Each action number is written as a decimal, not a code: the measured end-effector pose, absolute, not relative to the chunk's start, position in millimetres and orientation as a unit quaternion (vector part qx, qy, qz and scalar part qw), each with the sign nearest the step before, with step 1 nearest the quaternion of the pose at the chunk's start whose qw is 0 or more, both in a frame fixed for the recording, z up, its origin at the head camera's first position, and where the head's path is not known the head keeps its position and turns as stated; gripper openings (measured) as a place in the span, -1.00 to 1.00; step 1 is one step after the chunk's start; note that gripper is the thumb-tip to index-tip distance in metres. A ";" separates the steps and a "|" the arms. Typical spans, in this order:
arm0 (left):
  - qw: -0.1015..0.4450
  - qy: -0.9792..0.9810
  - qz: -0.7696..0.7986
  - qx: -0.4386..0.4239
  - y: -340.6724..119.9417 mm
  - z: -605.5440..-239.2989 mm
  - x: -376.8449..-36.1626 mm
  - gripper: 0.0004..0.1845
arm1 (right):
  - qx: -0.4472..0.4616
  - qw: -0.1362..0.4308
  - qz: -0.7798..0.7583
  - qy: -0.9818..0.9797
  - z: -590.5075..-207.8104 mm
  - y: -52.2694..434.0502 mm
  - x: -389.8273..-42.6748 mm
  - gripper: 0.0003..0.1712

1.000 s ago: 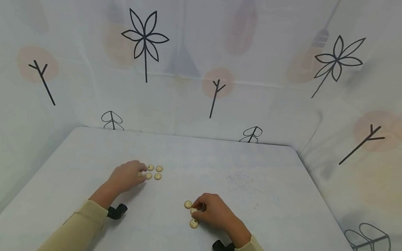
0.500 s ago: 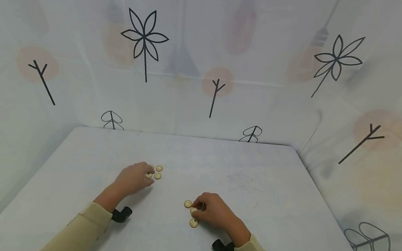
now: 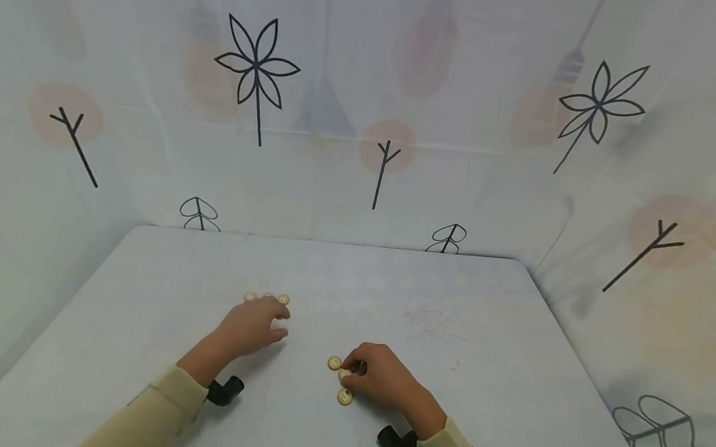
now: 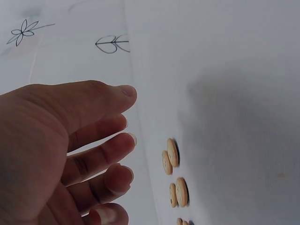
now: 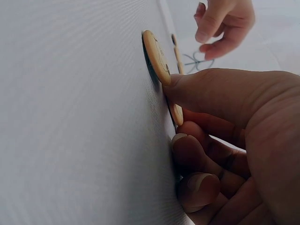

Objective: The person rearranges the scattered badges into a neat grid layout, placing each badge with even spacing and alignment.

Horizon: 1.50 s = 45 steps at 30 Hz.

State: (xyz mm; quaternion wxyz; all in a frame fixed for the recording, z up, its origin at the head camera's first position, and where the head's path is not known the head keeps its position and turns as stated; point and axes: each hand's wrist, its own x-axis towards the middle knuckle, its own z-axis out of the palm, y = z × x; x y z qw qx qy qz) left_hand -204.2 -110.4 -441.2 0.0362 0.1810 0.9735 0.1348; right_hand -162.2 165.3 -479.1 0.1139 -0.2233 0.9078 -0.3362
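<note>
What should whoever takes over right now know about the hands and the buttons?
Left hand: open, holds nothing, hovers just in front of the far row of buttons; three show, and any others beneath the hand are hidden.
Right hand: fingers curled, seems to pinch the middle button against the table, with the upper button and the lower button lying loose beside it.
Done: the far row lies neatly side by side.
Left, probably: the three buttons by the right hand lie apart from that row, not yet lined up with it.
</note>
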 end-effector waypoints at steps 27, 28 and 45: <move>0.069 0.955 0.157 0.243 -70.8 -452.2 -186.8 -0.70 | -0.220 0.116 -0.341 0.906 -479.4 164.7 -162.7 -0.81; 0.074 0.953 0.160 0.245 -69.0 -452.6 -186.1 -0.70 | -0.220 0.117 -0.342 0.906 -478.8 164.7 -162.6 -0.81; 0.106 0.934 0.179 0.292 -46.3 -457.9 -183.0 -0.75 | -0.234 0.110 -0.345 0.902 -477.6 166.1 -162.1 -0.81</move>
